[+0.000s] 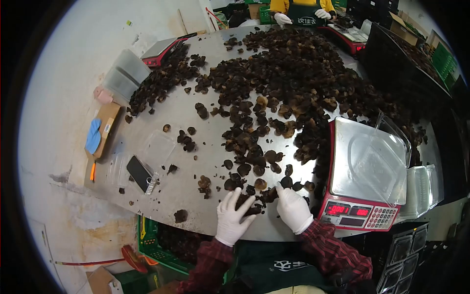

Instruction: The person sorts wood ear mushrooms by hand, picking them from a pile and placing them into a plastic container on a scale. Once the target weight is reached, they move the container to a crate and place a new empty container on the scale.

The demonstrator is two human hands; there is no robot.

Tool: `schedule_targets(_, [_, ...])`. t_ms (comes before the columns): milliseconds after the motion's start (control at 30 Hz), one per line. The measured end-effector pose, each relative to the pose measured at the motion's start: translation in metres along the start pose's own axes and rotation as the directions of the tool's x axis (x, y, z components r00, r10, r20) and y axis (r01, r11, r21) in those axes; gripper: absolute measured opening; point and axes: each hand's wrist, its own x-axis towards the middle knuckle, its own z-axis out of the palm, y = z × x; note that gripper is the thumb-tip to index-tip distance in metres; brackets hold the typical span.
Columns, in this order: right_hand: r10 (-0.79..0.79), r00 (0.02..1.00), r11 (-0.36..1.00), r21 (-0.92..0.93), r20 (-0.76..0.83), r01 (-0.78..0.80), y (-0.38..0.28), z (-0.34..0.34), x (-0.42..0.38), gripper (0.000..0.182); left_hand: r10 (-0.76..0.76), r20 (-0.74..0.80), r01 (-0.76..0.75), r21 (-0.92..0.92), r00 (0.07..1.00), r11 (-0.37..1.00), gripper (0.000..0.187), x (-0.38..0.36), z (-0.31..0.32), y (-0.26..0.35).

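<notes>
Dark brown wood ear mushrooms point(254, 157) lie in a loose heap that reaches down to the near edge of the steel table. My left hand point(233, 219), in a white glove, rests among the nearest pieces with its fingers spread, touching a few dark ones. To its right is my right hand point(293, 209), also gloved, with its fingers curled together beside a small dark mushroom piece point(269, 195). Whatever its fingertips hold, if anything, is hidden. A red-framed digital scale point(367, 164) with a clear plastic lid on its pan stands just right of that hand.
A phone point(140, 173), a cardboard box point(104, 128) and clear plastic containers point(125, 73) are on the left. More clear boxes point(418, 191) stand right of the scale. Below the table sits a green crate point(149, 240). Across the table is a gloved co-worker point(306, 13).
</notes>
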Motion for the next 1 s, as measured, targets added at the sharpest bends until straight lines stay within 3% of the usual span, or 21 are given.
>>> schedule_targets(67, [0.005,0.953,0.967,-0.243,0.304,0.073,-0.010,0.000,0.005,0.028,0.045,-0.057,-0.040,0.092,0.997,0.995,0.037,-0.006,0.019,-0.008])
schedule_targets(100, [-0.024,0.938,0.960,-0.253,0.347,0.118,-0.005,0.013,-0.001,0.035,0.044,-0.060,-0.038,0.091,0.997,0.995,0.037,-0.008,0.027,-0.016])
schedule_targets(133, [-0.028,0.938,0.959,-0.255,0.347,0.123,-0.004,0.020,-0.004,0.035,-0.009,-0.092,0.010,0.009,0.996,1.000,0.029,-0.008,0.032,-0.026])
schedule_targets(200, [0.048,0.970,0.991,-0.129,0.239,-0.017,-0.002,0.031,-0.007,0.028,-0.066,-0.131,0.057,-0.072,0.989,0.996,0.022,-0.005,0.034,-0.036])
schedule_targets(267, [0.072,0.974,0.992,-0.116,0.214,-0.048,0.000,0.037,-0.012,0.017,-0.289,-0.223,0.185,-0.393,0.931,0.901,0.016,0.006,0.031,-0.042])
schedule_targets(300, [0.152,0.968,0.986,-0.092,0.198,-0.136,-0.002,0.032,-0.011,0.014,-0.321,-0.214,0.202,-0.440,0.923,0.875,0.018,0.017,0.024,-0.045])
schedule_targets(333, [0.231,0.954,0.973,-0.067,0.188,-0.223,-0.005,0.027,-0.011,0.012,-0.285,-0.242,0.166,-0.417,0.928,0.894,0.016,0.033,0.011,-0.044])
schedule_targets(467, [0.267,0.956,0.963,-0.076,0.124,-0.259,-0.011,0.017,-0.005,0.023,-0.140,-0.267,0.031,-0.377,0.953,0.926,0.023,0.112,-0.011,-0.055])
schedule_targets(667, [0.287,0.954,0.955,-0.110,0.093,-0.276,-0.014,-0.007,-0.004,0.023,-0.112,-0.145,0.056,-0.346,0.983,0.937,0.029,0.186,0.011,-0.093])
schedule_targets(800, [0.316,0.922,0.949,0.088,-0.225,-0.304,-0.013,-0.071,0.026,0.013,-0.003,-0.066,-0.016,-0.291,0.998,0.957,0.027,0.190,0.030,-0.087])
schedule_targets(867, [0.386,0.839,0.912,0.022,-0.382,-0.410,-0.003,-0.110,0.034,0.012,0.085,-0.024,-0.087,-0.084,0.996,0.993,0.029,0.185,0.039,-0.084])
schedule_targets(933, [0.438,0.733,0.849,-0.029,-0.521,-0.528,0.024,-0.142,0.029,0.012,0.043,0.014,-0.041,-0.091,0.999,0.995,0.026,0.188,0.041,-0.088])
schedule_targets(1000, [0.517,0.629,0.722,-0.098,-0.580,-0.685,0.053,-0.167,0.025,0.016,-0.048,0.054,0.063,-0.316,0.997,0.947,0.024,0.195,0.042,-0.103])
